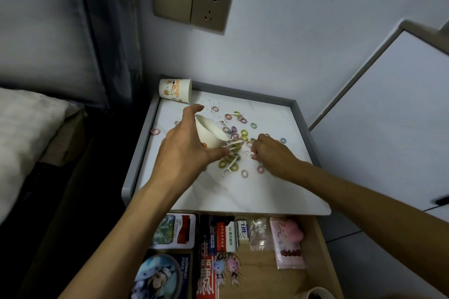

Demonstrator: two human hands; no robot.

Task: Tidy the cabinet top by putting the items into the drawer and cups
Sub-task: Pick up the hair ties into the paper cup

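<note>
"HONKAI STAR" on blue card (160,277) in drawer (321,250)

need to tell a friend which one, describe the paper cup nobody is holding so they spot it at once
Below the wall socket sits the grey-rimmed cabinet top. In its back left corner lies the paper cup. Unlike the tilted cup gripped in the left hand, it lies on its side, untouched, showing orange cartoon print.

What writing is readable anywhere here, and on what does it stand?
"HONKAI", sideways, on the dark picture card in the drawer.
Orange print on the back paper cup: blurred.
Print on the red packet and small boxes: too small to read.
</note>
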